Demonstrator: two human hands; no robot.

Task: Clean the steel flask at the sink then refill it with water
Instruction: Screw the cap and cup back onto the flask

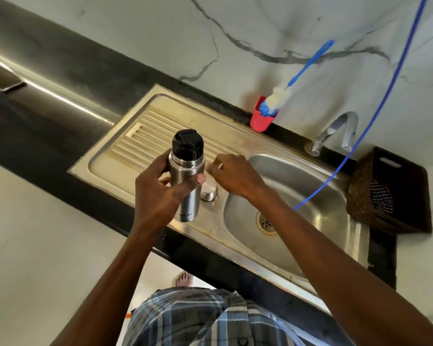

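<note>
My left hand (158, 193) grips the steel flask (186, 171) round its body and holds it upright above the drainboard (135, 141). A black stopper cap (187, 143) is on its neck. A small steel cup lid (208, 195) stands on the sink rim just right of the flask, partly hidden by my left thumb. My right hand (235, 176) hovers just above and beside this lid with its fingers loosely curled and nothing visibly in them. The steel sink basin (318, 196) lies to the right, with a tap (335, 131) at its back edge.
A blue-handled bottle brush (280, 96) stands in a red holder (260, 121) behind the drainboard. A thin blue hose (360, 136) curves down into the basin. A dark woven basket (390, 186) sits right of the sink. The black counter runs off to the left.
</note>
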